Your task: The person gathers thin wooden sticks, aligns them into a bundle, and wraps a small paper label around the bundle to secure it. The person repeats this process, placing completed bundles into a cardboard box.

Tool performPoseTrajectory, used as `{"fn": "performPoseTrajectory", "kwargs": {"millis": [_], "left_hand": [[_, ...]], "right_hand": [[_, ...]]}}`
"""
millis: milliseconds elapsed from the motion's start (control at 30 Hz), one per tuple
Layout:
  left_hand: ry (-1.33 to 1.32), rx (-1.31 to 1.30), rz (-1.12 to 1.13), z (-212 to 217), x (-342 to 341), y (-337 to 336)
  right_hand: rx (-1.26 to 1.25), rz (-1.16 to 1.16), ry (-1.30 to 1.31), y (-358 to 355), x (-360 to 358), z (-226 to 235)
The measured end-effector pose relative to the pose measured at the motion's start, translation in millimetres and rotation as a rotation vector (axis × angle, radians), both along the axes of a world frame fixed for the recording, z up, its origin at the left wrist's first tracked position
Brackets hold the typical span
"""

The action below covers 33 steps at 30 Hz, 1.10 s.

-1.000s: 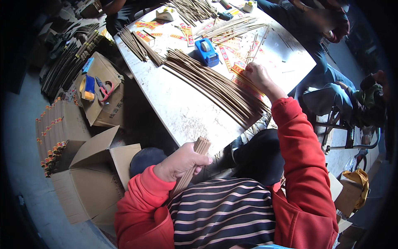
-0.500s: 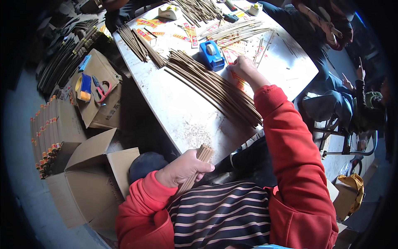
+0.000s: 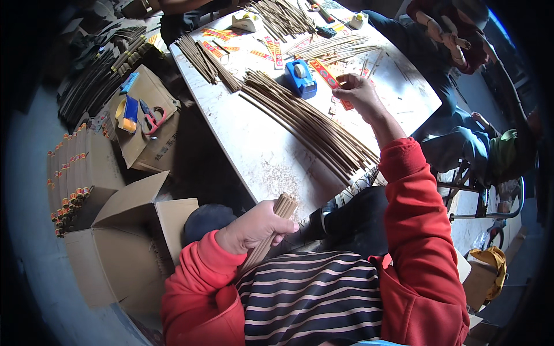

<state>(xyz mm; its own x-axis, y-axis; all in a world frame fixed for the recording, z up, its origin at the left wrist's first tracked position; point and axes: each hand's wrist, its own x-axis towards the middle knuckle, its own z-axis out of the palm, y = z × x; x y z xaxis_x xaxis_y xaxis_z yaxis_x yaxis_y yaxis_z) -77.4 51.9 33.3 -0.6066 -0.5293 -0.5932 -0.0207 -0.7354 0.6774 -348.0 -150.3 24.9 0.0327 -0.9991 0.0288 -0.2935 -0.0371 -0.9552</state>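
**Ana:** Across the pale worktable (image 3: 271, 155) lies the big spread of thin brown sticks (image 3: 311, 124), fanned out and running down to the near edge. Beside it sits a blue tape dispenser (image 3: 301, 78).

**Ben:** And the smaller lot? Down by the lap, just off the table's near edge, there's a bundle of sticks (image 3: 271, 233), upright-ish and tilted.

**Ana:** Light stuff, I'd say, stiff but thin, likely to snap if bent and quick to splay if the grip slackens. Best taken around the middle, all together.

**Ben:** That's how the left hand (image 3: 254, 228) has it: fingers wrapped tight around the bundle, closed right round, ends poking out above the thumb.

**Ana:** Right hand (image 3: 360, 95) now, stretched out over the table, fingers curled loosely, half open, tips down on a red and yellow paper strip (image 3: 332, 78). Whether it's actually pinched, I can't tell.
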Motion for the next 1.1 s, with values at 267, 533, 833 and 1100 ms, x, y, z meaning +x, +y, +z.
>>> {"fn": "performPoseTrajectory", "kwargs": {"millis": [267,533,833,1100], "left_hand": [[-0.054,-0.125,0.067,30,10,16],[-0.119,-0.295,0.282,68,15,38],[-0.194,-0.307,0.195,75,5,51],[-0.207,-0.326,0.163,72,-8,55]], "right_hand": [[0.275,0.271,-0.195,110,14,39],[0.433,0.531,-0.224,208,26,47],[0.224,0.641,0.020,243,40,40],[0.132,0.570,-0.138,267,73,49]]}}
